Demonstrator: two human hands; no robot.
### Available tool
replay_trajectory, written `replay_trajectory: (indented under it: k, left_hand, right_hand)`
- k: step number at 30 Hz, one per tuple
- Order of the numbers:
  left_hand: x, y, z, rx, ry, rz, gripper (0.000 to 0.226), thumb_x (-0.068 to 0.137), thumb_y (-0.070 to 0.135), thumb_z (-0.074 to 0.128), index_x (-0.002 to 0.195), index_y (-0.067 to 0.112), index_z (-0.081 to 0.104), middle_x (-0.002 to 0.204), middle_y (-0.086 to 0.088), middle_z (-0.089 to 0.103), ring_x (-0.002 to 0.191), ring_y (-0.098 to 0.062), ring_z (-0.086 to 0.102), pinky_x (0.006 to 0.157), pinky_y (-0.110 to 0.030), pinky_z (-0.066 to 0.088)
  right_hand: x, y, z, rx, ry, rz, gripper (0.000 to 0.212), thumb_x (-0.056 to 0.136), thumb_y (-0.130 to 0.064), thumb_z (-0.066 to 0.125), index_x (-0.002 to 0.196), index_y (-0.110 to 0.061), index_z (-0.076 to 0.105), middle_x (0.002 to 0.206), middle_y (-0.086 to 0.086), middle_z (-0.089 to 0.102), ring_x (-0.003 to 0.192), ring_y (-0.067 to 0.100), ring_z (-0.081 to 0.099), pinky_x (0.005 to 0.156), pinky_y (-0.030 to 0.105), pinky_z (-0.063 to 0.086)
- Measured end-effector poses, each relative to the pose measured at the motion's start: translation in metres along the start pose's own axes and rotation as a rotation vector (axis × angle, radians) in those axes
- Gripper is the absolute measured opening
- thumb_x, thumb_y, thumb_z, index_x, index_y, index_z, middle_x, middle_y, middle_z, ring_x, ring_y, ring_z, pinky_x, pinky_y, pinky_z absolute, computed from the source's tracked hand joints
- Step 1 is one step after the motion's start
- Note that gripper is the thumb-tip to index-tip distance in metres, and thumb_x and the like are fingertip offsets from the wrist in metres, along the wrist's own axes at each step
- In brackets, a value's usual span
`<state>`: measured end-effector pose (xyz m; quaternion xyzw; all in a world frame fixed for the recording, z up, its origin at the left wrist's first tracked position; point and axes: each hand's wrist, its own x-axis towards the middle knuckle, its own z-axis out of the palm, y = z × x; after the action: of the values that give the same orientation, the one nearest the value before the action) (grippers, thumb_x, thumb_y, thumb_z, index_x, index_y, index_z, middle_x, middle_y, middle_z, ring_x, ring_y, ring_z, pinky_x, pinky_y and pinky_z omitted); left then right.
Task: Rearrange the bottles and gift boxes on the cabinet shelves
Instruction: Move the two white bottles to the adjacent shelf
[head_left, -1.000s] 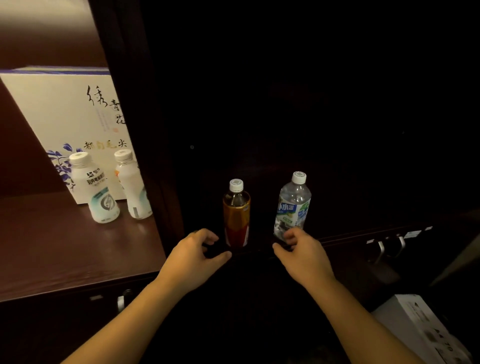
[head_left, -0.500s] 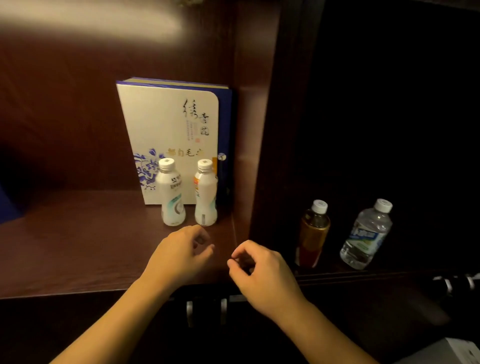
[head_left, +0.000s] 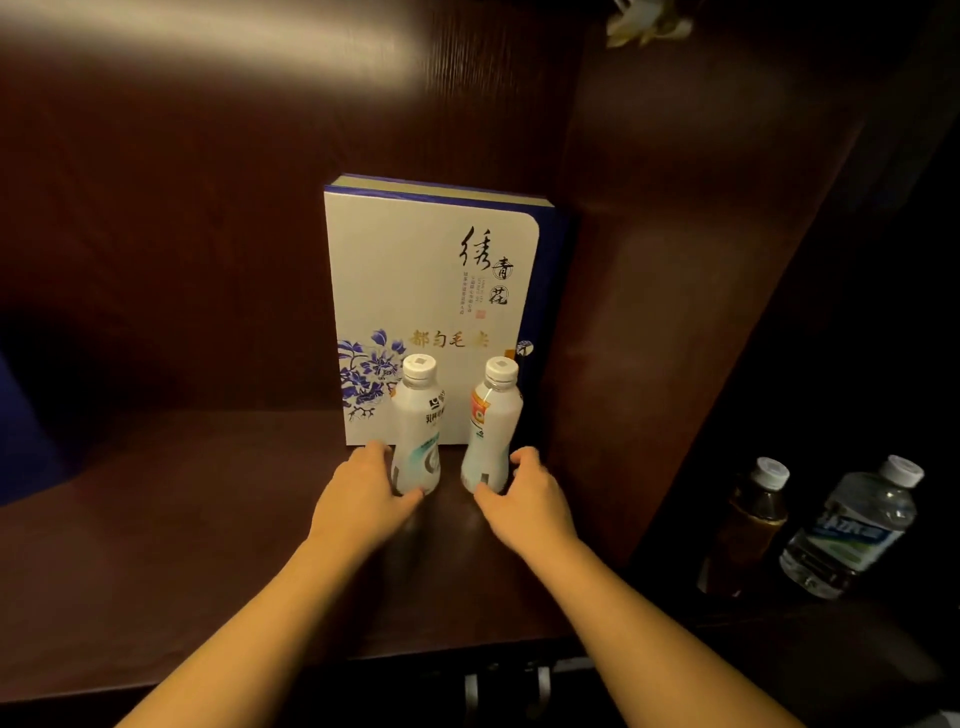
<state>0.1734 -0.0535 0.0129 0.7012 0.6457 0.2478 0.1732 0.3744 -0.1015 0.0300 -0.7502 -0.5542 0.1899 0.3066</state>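
Two hands are at work at the centre of the frame: your left hand (head_left: 363, 493) cups the base of the left white bottle (head_left: 417, 431), thumb in front and fingers curled round its far side, while your right hand (head_left: 524, 493) does the same on the right white bottle (head_left: 492, 428). Neither grip looks fully closed; the fingers lie against the bottles, but you cannot tell from here whether either one is clamped or lifted, since both bases appear to sit on the shelf (head_left: 208, 545). Just behind them, upright against the divider, stands the gift box (head_left: 426, 291) with its blue flower print. To my eye the job is at an early or middle stage: this pair is only now being taken up, and where it should go is not shown. At lower right, in the dark next compartment, a brown tea bottle (head_left: 753, 519) and a clear water bottle (head_left: 857, 535) stand side by side, labels unreadable. Something blue at the left edge (head_left: 21, 431) is cut off, and a pale object at the top right (head_left: 644, 21) is too blurred to name.
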Motion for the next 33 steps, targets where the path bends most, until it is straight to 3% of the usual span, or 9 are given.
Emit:
replay_trajectory:
  k: [3, 5, 10, 16, 21, 26, 33]
  left_hand:
    - [0.016, -0.001, 0.006, -0.063, -0.051, -0.005, 0.076, 0.07, 0.053, 0.08, 0.129, 0.019, 0.046, 0.128, -0.008, 0.055, 0.11, -0.027, 0.06, 0.082, -0.037, 0.05]
    - [0.023, -0.001, 0.009, -0.134, -0.076, -0.003, 0.08, 0.069, 0.053, 0.081, 0.132, 0.019, 0.044, 0.131, -0.008, 0.054, 0.111, -0.027, 0.061, 0.086, -0.038, 0.052]
    - [0.036, -0.001, 0.014, -0.283, -0.117, 0.002, 0.07, 0.07, 0.043, 0.085, 0.124, 0.022, 0.047, 0.129, -0.004, 0.061, 0.112, -0.023, 0.063, 0.092, -0.041, 0.053]
    - [0.045, -0.006, 0.02, -0.283, -0.085, 0.009, 0.058, 0.074, 0.043, 0.082, 0.118, 0.025, 0.05, 0.124, -0.003, 0.066, 0.11, -0.025, 0.063, 0.085, -0.035, 0.05]
    - [0.041, -0.015, 0.026, -0.319, -0.084, 0.05, 0.059, 0.071, 0.044, 0.085, 0.119, 0.029, 0.053, 0.12, 0.001, 0.068, 0.106, -0.022, 0.065, 0.081, -0.031, 0.049]
    - [0.029, -0.016, 0.022, -0.325, -0.073, 0.077, 0.06, 0.065, 0.047, 0.087, 0.112, 0.033, 0.053, 0.11, 0.006, 0.068, 0.09, -0.014, 0.062, 0.074, -0.03, 0.048]
    - [-0.031, -0.008, 0.022, -0.384, -0.104, 0.056, 0.064, 0.062, 0.049, 0.089, 0.115, 0.036, 0.055, 0.102, 0.015, 0.064, 0.091, -0.011, 0.064, 0.074, -0.027, 0.051]
  right_hand:
    - [0.019, -0.005, 0.018, 0.0, 0.009, 0.1, 0.08, 0.078, -0.042, 0.077, 0.139, -0.017, 0.033, 0.135, 0.01, 0.055, 0.119, 0.03, 0.058, 0.088, 0.036, 0.048]
    - [0.028, -0.007, 0.03, 0.032, 0.008, 0.13, 0.083, 0.076, -0.041, 0.08, 0.138, -0.016, 0.031, 0.136, 0.01, 0.053, 0.118, 0.032, 0.058, 0.092, 0.04, 0.051]
    - [0.043, -0.007, 0.043, 0.128, 0.063, 0.157, 0.09, 0.071, -0.037, 0.087, 0.139, -0.015, 0.033, 0.134, 0.01, 0.055, 0.117, 0.033, 0.059, 0.092, 0.04, 0.05]
    - [0.049, -0.004, 0.045, 0.231, 0.059, 0.207, 0.073, 0.071, -0.033, 0.085, 0.133, -0.023, 0.047, 0.125, 0.005, 0.064, 0.11, 0.027, 0.063, 0.088, 0.038, 0.053]
    - [0.03, 0.005, 0.045, 0.219, 0.047, 0.2, 0.072, 0.069, -0.037, 0.084, 0.131, -0.027, 0.049, 0.121, 0.001, 0.066, 0.107, 0.025, 0.064, 0.082, 0.033, 0.052]
    - [0.004, 0.007, 0.038, 0.231, 0.031, 0.146, 0.073, 0.066, -0.041, 0.081, 0.13, -0.029, 0.051, 0.113, -0.004, 0.067, 0.097, 0.02, 0.067, 0.073, 0.03, 0.053]
    - [-0.046, 0.033, 0.021, 0.244, -0.004, 0.072, 0.073, 0.058, -0.042, 0.083, 0.124, -0.033, 0.055, 0.107, -0.009, 0.07, 0.095, 0.016, 0.068, 0.077, 0.034, 0.058]
